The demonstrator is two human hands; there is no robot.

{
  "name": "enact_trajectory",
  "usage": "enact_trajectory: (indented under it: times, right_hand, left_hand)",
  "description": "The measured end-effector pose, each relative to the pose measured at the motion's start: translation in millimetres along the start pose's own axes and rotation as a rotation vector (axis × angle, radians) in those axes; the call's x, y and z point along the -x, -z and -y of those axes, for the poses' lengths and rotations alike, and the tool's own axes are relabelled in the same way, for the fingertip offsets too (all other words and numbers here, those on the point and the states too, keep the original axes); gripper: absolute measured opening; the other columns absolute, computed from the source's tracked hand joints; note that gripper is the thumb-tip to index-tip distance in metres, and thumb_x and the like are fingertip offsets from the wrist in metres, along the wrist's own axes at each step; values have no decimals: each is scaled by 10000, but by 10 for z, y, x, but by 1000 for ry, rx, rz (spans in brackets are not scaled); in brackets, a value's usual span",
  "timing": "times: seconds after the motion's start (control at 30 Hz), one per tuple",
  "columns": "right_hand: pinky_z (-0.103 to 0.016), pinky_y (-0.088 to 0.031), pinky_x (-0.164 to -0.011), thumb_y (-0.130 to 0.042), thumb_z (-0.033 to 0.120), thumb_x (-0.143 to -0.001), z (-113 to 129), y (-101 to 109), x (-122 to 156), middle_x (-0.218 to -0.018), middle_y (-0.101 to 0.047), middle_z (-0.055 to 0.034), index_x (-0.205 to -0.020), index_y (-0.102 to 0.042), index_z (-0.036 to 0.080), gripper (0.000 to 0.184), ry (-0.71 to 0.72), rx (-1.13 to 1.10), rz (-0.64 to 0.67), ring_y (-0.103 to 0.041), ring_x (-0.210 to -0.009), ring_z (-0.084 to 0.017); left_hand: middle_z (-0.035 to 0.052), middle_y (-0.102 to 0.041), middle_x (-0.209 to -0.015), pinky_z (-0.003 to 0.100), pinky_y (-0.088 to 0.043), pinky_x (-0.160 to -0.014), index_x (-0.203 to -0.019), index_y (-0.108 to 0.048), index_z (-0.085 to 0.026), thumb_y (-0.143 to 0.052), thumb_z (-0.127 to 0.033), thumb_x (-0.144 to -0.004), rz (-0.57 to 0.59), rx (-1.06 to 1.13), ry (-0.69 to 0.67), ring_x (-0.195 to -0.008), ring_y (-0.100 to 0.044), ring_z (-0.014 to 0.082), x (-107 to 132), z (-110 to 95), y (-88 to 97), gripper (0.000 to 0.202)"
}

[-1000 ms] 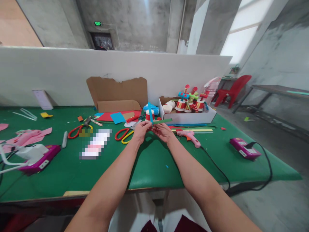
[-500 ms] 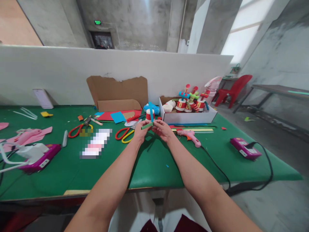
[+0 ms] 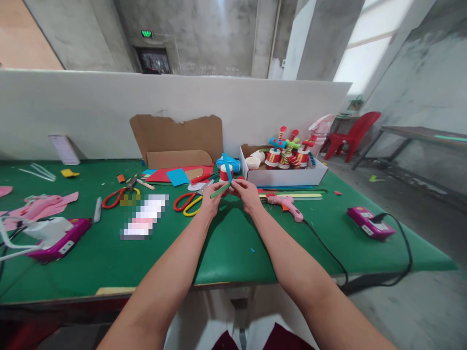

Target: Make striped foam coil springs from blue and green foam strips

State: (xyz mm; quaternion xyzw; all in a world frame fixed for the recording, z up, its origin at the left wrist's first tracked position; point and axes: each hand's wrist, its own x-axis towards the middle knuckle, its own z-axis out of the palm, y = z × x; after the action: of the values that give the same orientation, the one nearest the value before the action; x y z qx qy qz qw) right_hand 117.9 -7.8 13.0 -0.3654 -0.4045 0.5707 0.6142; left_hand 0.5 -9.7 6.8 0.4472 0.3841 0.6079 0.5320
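Observation:
My left hand (image 3: 214, 198) and my right hand (image 3: 246, 194) meet over the near middle of the table, fingertips pinched close together. Between them are a green paper strip (image 3: 219, 190), slanting across my left fingers, and a blue paper strip (image 3: 227, 167) that sticks up and away from me. The two strips meet at my fingertips; whether they are joined there is hidden. Just beyond stands a red and white paper cup (image 3: 224, 175), partly covered by the blue strip. Scissors with red and yellow handles (image 3: 193, 204) lie left of my left hand.
A white box (image 3: 288, 178) holds several decorated paper cups (image 3: 273, 158). A pink glue gun (image 3: 286, 206) with a black cord lies to the right, near a purple power strip (image 3: 370, 223). Coloured paper (image 3: 177, 177) and cardboard (image 3: 178, 136) are at the back; pliers (image 3: 126, 189) lie left.
The green strip now reaches farther left and toward me, lying at a steeper slant. The blue strip leans more to the left. Both hands stay in nearly the same place.

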Motion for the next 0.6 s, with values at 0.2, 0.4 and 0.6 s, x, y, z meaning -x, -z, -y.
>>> enact_trajectory:
  times: [0.2,0.4,0.6]
  right_hand:
    - [-253,-519,-645,-797,282,-529,3,-10,-44,-544,-597,61,-679,-658,183,227,-27,-92,-105,-552,-530,-80]
    - [-257,-531,-685,-812,270,-507,-51,-53,2,-601,-645,40,-678,-669,171,244,-44,-141,-28,-594,-586,-93]
    - [-243,-544,-660,-825,237,-536,-39,-49,20,-626,-662,27,-716,-677,169,243,-111,-178,40,-602,-578,-84]
  left_hand:
    - [20,-644,-680,244,-400,-566,-735,-688,-172,-811,-349,-473,-14,29,55,-605,-541,120,26,12,-33,339]
    - [6,-635,-674,240,-418,-588,-728,-657,-176,-795,-410,-521,-39,15,23,-613,-557,115,25,-17,-29,341]
    - [9,-649,-694,262,-445,-623,-742,-659,-151,-815,-410,-485,-52,72,17,-620,-573,121,27,-44,-38,397]
